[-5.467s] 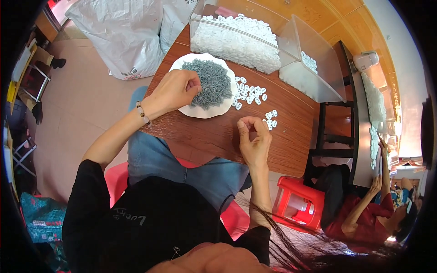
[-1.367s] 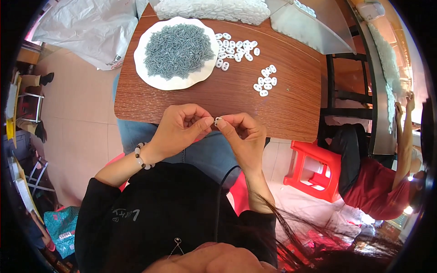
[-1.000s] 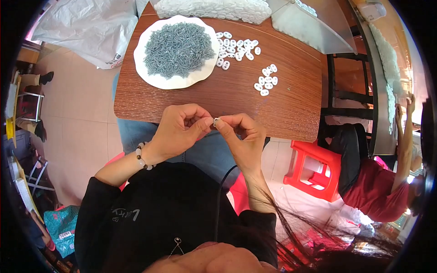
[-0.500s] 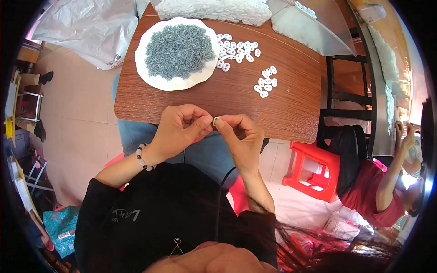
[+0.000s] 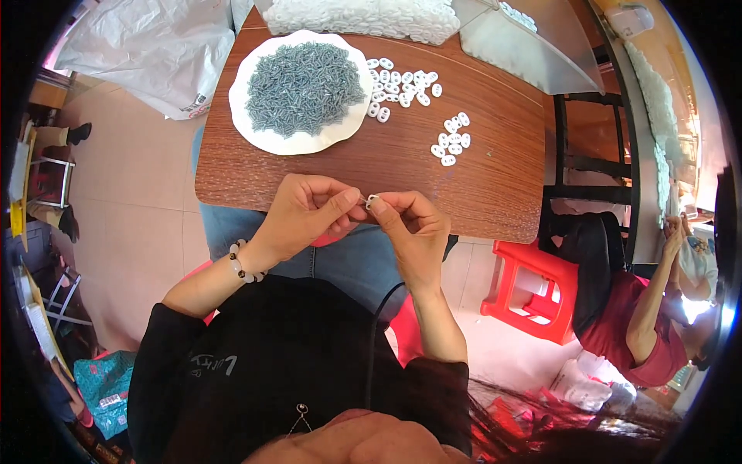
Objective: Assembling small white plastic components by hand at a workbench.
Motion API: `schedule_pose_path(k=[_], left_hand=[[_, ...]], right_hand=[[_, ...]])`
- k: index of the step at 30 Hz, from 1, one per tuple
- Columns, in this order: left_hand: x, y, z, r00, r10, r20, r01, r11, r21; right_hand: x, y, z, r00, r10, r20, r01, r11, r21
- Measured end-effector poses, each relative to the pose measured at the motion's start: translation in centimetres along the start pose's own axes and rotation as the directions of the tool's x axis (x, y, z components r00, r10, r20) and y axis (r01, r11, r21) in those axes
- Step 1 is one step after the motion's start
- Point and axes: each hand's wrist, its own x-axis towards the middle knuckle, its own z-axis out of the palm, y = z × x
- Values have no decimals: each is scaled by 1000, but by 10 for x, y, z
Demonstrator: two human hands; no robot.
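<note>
At the near edge of the brown wood-grain table point(image 5: 495, 185), the right hand point(image 5: 415, 232) pinches a small white oval plastic piece point(image 5: 371, 203); the left hand point(image 5: 305, 215) pinches a slender pale sliver point(image 5: 362, 199) beside it. Slack fingertips could drop either.

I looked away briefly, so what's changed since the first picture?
The left hand came away from the grey pieces toward the body; the right hand moved left to meet it, now pinching a white piece. What the left pinches is too small to tell. The plate stayed beside the loose white pieces.
</note>
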Motion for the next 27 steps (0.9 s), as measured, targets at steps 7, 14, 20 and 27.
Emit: schedule_pose_path(k=[7, 14, 20, 27], left_hand=[[-1, -2, 1, 1000, 27, -2, -27, 1000, 6], [-2, 0, 2, 998, 45, -32, -42, 996, 72], [-4, -1, 3, 998, 28, -50, -25, 997, 69], [-4, 0, 2, 999, -18, -49, 21, 997, 69]], right_hand=[[0, 0, 1, 1000, -9, 12, 9, 1000, 13], [0, -2, 0, 1000, 7, 16, -7, 1000, -10], [0, -5, 2, 1000, -2, 15, 2, 998, -57], [1, -7, 3, 1000, 24, 9, -24, 999, -21]])
